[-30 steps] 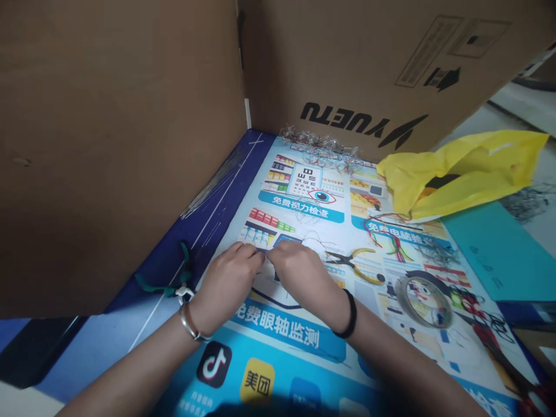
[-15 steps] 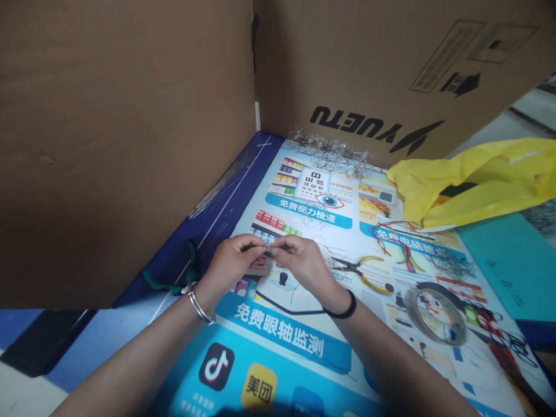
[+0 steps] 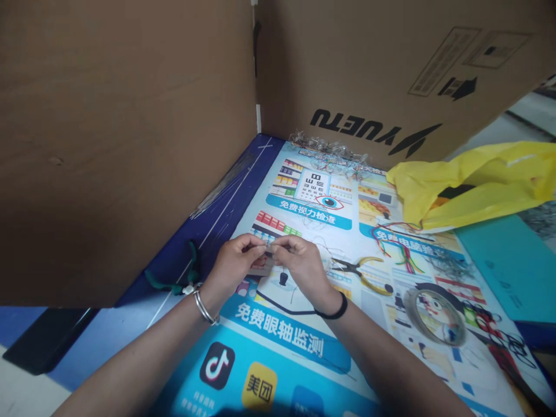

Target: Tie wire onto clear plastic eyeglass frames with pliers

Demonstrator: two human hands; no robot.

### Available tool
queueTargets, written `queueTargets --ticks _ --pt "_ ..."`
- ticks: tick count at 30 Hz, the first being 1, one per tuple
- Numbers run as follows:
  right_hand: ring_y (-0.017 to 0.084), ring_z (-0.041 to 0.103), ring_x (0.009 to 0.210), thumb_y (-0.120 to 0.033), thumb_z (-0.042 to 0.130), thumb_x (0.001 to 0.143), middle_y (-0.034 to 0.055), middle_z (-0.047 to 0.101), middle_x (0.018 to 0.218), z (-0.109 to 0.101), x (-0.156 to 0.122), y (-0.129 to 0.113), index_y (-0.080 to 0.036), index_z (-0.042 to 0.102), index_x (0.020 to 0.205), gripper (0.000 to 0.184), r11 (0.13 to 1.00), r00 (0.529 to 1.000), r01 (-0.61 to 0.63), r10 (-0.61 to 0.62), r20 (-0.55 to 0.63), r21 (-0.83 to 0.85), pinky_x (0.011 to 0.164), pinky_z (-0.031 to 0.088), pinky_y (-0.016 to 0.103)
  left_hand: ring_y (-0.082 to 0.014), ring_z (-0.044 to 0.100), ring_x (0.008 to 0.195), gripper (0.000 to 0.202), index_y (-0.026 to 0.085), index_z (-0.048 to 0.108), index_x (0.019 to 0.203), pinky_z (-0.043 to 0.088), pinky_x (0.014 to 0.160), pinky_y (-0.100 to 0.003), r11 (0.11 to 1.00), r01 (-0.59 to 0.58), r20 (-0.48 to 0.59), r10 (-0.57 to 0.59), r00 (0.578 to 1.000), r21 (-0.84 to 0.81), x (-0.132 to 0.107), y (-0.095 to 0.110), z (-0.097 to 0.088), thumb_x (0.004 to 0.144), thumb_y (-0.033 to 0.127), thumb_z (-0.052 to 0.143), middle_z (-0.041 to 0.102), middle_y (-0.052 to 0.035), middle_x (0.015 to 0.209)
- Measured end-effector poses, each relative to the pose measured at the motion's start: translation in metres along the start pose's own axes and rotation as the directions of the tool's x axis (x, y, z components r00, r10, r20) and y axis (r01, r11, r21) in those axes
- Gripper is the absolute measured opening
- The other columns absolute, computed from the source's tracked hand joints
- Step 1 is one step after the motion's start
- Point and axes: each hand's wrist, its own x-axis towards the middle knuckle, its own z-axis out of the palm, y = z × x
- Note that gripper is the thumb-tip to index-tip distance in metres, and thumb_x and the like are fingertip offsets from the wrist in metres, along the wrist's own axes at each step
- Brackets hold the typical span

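Observation:
My left hand [image 3: 234, 260] and my right hand [image 3: 302, 263] meet fingertip to fingertip above a printed poster [image 3: 295, 362]. Thumb and forefinger of each are pinched together on a thin wire [image 3: 269, 245]; only a tiny bit of it shows between the fingertips. A fine dark strand curves below the right hand, and I cannot tell whether it joins the held piece. Just right of that hand lie pliers with yellow handles [image 3: 354, 268], their jaws pointing toward it. Fine loose wire strands lie by the jaws.
Cardboard walls [image 3: 130, 145] rise on the left and behind. Straight wires [image 3: 223, 185] lie along the left edge, with a green tie [image 3: 163, 282] nearer. Tangled wire pieces [image 3: 334, 153] sit at the back. Rightward are a yellow bag [image 3: 473, 174], coloured cords [image 3: 407, 258] and a tape roll [image 3: 412, 318].
Both hands keep their pinch at nearly the same spot. The right wrist has shifted slightly left, and the view has moved a little.

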Motion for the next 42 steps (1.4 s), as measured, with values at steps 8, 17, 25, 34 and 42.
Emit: queueTargets --ticks 8,17,25,34,42 --pt "0.012 0.058 0.055 -0.028 0.055 0.075 -0.0007 0.062 0.063 0.001 0.000 0.006 -0.017 0.062 0.076 0.014 0.998 0.999 0.036 -0.036 -0.004 -0.052 0.054 0.047 0.024 -0.0106 0.054 0.059 0.010 0.017 0.060 0.074 0.045 0.057 -0.021 0.996 0.034 0.038 -0.031 0.999 -0.079 0.000 0.000 0.001 0.076 0.026 0.060 0.057 0.0029 0.064" --pt "0.014 0.058 0.074 -0.025 0.058 0.075 -0.0002 0.065 0.081 -0.037 -0.002 -0.014 -0.022 0.066 0.082 0.010 0.931 0.983 0.184 -0.167 0.081 -0.315 0.069 0.042 0.028 -0.0163 0.063 0.079 0.016 0.020 0.065 0.086 0.046 0.070 -0.025 0.805 -0.162 0.004 0.195 0.981 0.571 0.018 -0.005 -0.020 0.081 0.025 0.051 0.069 -0.0015 0.084" --pt "0.018 0.060 0.076 -0.026 0.046 0.086 0.0040 0.065 0.082 -0.102 -0.069 -0.015 -0.021 0.065 0.087 0.019 0.444 0.940 0.310 -0.010 0.341 -0.841 0.064 0.043 0.029 -0.0175 0.061 0.075 0.017 0.020 0.068 0.079 0.043 0.068 -0.026 0.641 -0.182 0.023 0.248 0.969 0.745 0.028 -0.011 -0.028 0.080 0.022 0.051 0.067 -0.0027 0.080" --pt "0.019 0.060 0.073 -0.024 0.044 0.088 0.0062 0.062 0.081 -0.122 -0.141 0.005 -0.018 0.062 0.091 0.019 0.396 0.940 0.307 0.019 0.342 -0.866 0.065 0.045 0.030 -0.0212 0.061 0.080 0.020 0.019 0.066 0.089 0.043 0.069 -0.029 0.528 -0.174 0.039 0.257 0.966 0.832 0.023 -0.002 -0.031 0.082 0.028 0.049 0.066 -0.0057 0.085" --pt "0.018 0.056 0.083 -0.017 0.044 0.088 0.0072 0.060 0.087 -0.120 -0.162 0.009 -0.016 0.060 0.095 0.017 0.424 0.935 0.338 -0.046 0.353 -0.840 0.071 0.045 0.030 -0.0171 0.061 0.079 0.017 0.022 0.065 0.087 0.043 0.070 -0.025 0.517 -0.317 0.130 0.366 0.922 0.795 -0.003 0.021 -0.021 0.084 0.028 0.049 0.065 -0.0004 0.084"
